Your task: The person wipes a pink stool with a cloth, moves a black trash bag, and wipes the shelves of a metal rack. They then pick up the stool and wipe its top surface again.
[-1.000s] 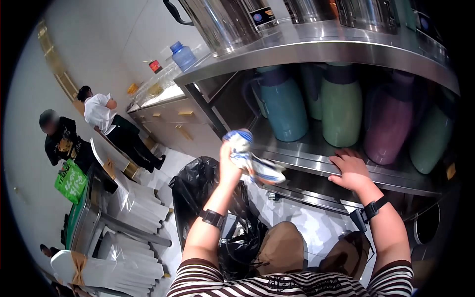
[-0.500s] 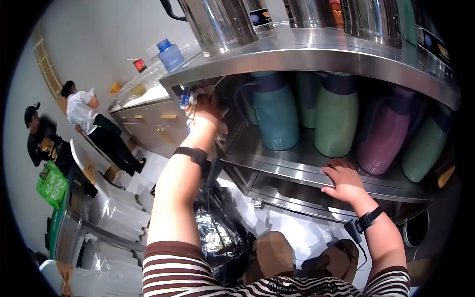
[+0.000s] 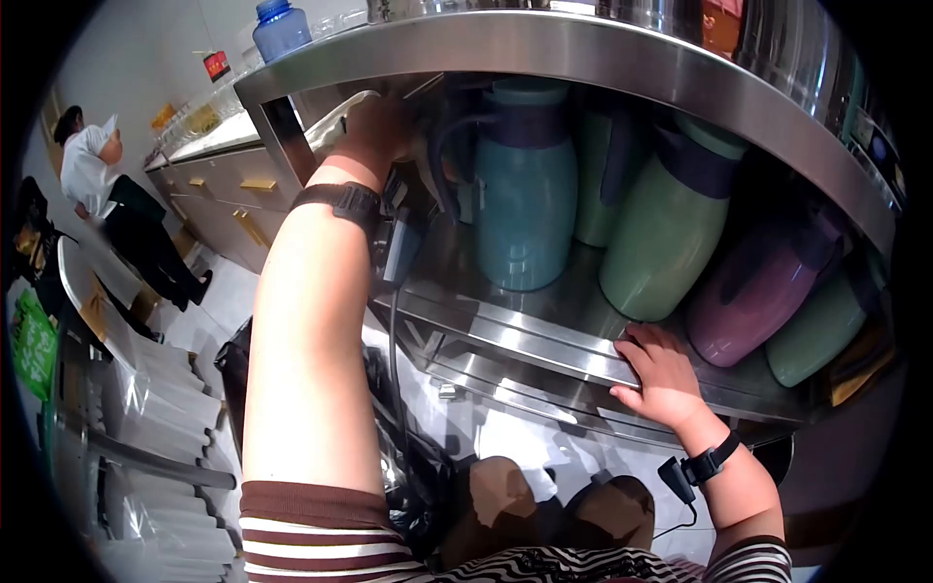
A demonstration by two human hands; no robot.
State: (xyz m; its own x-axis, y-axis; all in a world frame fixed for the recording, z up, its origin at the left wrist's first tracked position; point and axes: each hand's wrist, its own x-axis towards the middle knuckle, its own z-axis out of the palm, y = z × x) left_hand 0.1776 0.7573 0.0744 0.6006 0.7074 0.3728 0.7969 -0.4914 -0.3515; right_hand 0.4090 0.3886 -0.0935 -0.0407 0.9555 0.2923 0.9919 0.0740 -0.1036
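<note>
My left hand (image 3: 377,128) reaches into the shaded left end of the metal shelf unit, beside a blue thermos jug (image 3: 526,209). It is closed on a crumpled, pale cloth (image 3: 338,119), of which only part shows; the fingertips are hidden in shadow. Spread over the front edge of the lower shelf (image 3: 530,345), my right hand (image 3: 661,374) rests with nothing in it. Just behind that hand stands a tilted green thermos jug (image 3: 671,228). A pink thermos jug (image 3: 758,301) leans further right, next to another green jug (image 3: 821,335).
Shiny metal vessels and an orange item (image 3: 721,24) stand on the top shelf (image 3: 583,53). A blue plastic bottle (image 3: 281,31) is beyond its left corner. Black plastic bags (image 3: 418,496) lie by my legs. Covered chairs (image 3: 155,428) and a person in white (image 3: 92,160) are at left.
My left hand has gone deeper into the shelf, past the corner post. The view has moved closer to the jugs. My right hand stays on the shelf edge.
</note>
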